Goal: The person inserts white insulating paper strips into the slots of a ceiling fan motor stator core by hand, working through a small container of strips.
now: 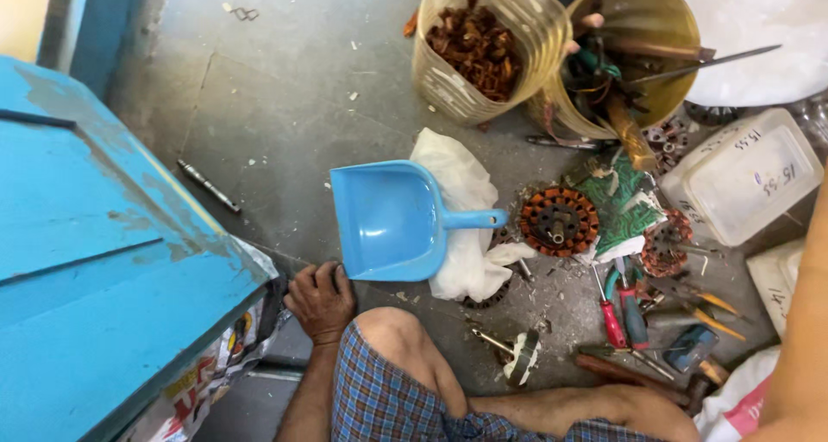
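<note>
My left hand [321,300] rests knuckles-up on the grey floor [285,106], fingers curled loosely together and gripping nothing, just beside my bent knee [390,328] and the corner of the blue cabinet [103,261]. The nearest thing to it is the blue dustpan [388,219], lying flat just above my fingertips with its handle pointing right over a crumpled white cloth [461,209]. Of my right side only the forearm [802,347] shows along the right edge; the hand itself is out of sight, so I cannot tell how it stands. Past the cloth lies a round copper-wound motor core [559,220], and near my shin a red-handled screwdriver [611,313] among other tools. Further off stand two yellowish plastic buckets [483,50], one with brown scraps, one with tools, and a white plastic box [743,176].
</note>
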